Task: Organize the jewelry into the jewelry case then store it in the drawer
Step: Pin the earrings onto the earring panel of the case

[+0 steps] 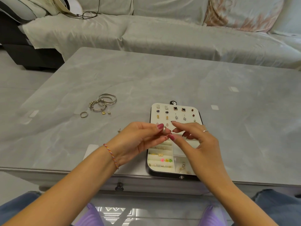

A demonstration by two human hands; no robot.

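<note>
We've got a ring [164, 129] pinched in the left hand [140, 141], just above the open case [175, 141]. The right hand [200, 144] hovers beside it, fingers loosely curled, holding nothing. Best now to press it upright into a free ring slot — gently. The bangles [104, 101] and another ring [84, 114] wait on the table [146, 75] — the drawer knob [119, 187] sits below.

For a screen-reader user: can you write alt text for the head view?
A person's left hand pinches a small ring above an open jewelry case on a grey table, the right hand open beside it. Bangles, another ring and loose earrings lie to the left.
</note>
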